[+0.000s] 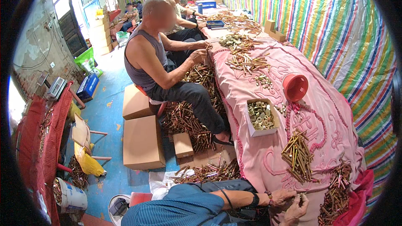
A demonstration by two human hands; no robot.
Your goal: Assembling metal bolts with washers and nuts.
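Observation:
My left hand point(284, 196), with a dark watch on its wrist, reaches across my lap to the near edge of the pink cloth-covered table point(259, 159). My right hand point(296, 212) rises just below it, fingers curled toward the same spot. Between the two hands is a thin brass bolt point(310, 192), pinched by both. A heap of long brass bolts point(297, 157) lies just beyond my hands. A darker heap of bolts point(338, 192) sits to the right of them.
A white box of brass washers point(260, 116) and a tipped red bowl point(295, 87) sit farther up the table. A seated person point(167, 71) works at the table's left side, others behind. Cardboard boxes point(142, 142) and spilled bolts point(188, 121) cover the blue floor.

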